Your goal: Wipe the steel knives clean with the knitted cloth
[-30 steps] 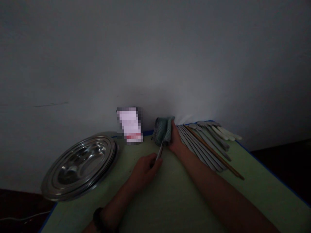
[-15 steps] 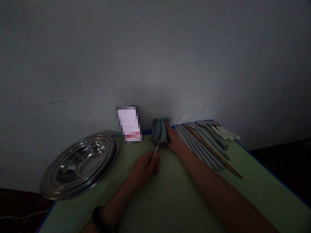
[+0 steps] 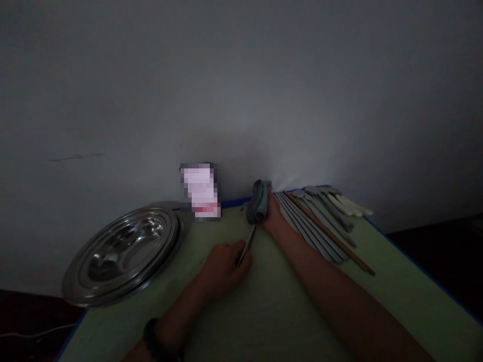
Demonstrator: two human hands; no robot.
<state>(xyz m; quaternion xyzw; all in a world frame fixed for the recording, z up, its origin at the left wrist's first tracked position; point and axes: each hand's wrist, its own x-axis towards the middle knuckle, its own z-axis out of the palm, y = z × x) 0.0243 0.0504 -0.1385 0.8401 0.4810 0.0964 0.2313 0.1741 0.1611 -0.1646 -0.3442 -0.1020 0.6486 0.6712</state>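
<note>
My left hand [image 3: 224, 266] is closed around a slim, shiny metal utensil [image 3: 248, 242] that points up and away over the table. Its far end runs into a bunched grey-green checked cloth [image 3: 258, 203], so I cannot tell which kind of utensil it is. Gripping the cloth from the right side is my right hand [image 3: 273, 215], its fingers mostly hidden behind the fabric. Just right of that hand lie several flat grey metal chopsticks [image 3: 309, 229] in a row, partly covered by my forearm.
Shiny steel dishes [image 3: 124, 256] are stacked at the left edge. A blurred-out phone [image 3: 202, 191] leans against the wall. Brown chopsticks [image 3: 332, 236], metal spoons [image 3: 328, 216] and white-handled pieces [image 3: 349, 205] lie on the right of the green table [image 3: 392, 281].
My right hand and the cloth have shifted right and slightly away. More of the metal utensil shows between the cloth and my left hand, which has moved little.
</note>
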